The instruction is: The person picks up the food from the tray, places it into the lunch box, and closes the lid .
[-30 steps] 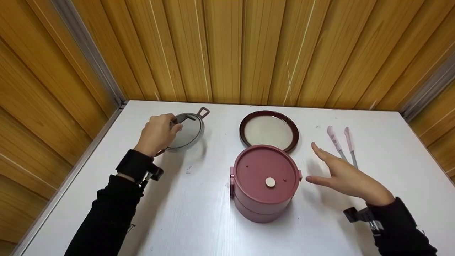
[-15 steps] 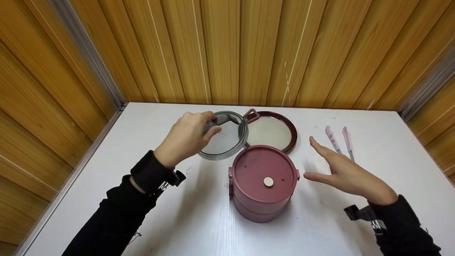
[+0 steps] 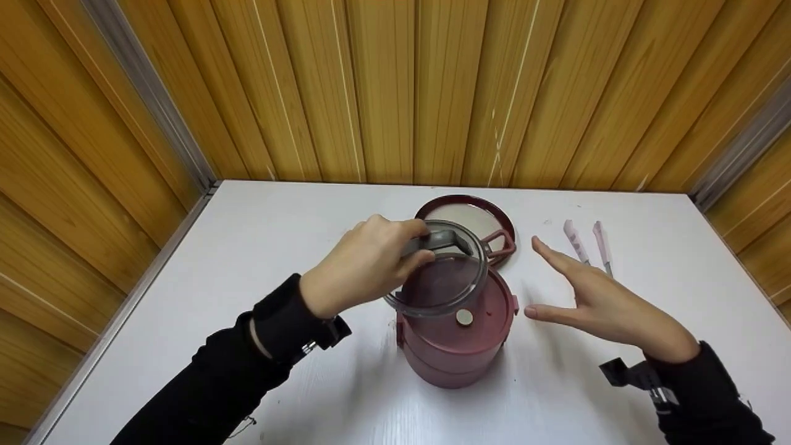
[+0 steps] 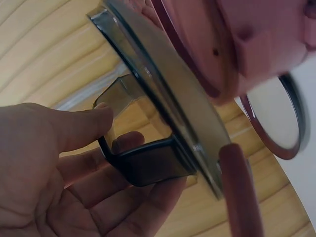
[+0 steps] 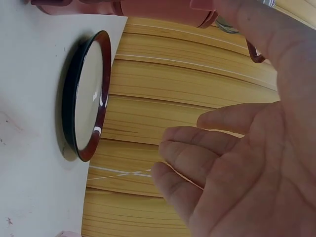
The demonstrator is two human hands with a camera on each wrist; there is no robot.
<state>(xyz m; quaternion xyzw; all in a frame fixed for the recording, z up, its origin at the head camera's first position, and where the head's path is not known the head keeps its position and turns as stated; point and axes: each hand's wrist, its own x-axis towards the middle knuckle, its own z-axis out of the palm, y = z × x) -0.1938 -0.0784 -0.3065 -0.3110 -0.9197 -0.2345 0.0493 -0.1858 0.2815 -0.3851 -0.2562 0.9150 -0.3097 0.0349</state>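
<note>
My left hand [image 3: 364, 266] grips the dark grey arched handle of a round see-through lid [image 3: 456, 272]. A mauve loop [image 3: 503, 244] sticks out from the lid's far right side. The lid is tilted above a mauve round lunch box [image 3: 454, 368] with a cream button [image 3: 464, 317] on top; part of that top shows through it. In the left wrist view, thumb and fingers curl round the handle [image 4: 153, 160]. My right hand [image 3: 599, 303] is held to the right of the lunch box, thumb and fingers spread, apart from it and holding nothing.
Behind the lunch box lies a cream plate with a dark red rim [image 3: 454, 199], partly covered by the lid. Two pink-handled utensils [image 3: 576, 241] lie beyond my right hand, their grey ends partly hidden. Wood-patterned panels [image 3: 383, 93] border the white table [image 3: 296, 228].
My left hand has carried the lid from the table's left side rightward, past the plate's left edge, to above the lunch box. My right hand has barely moved.
</note>
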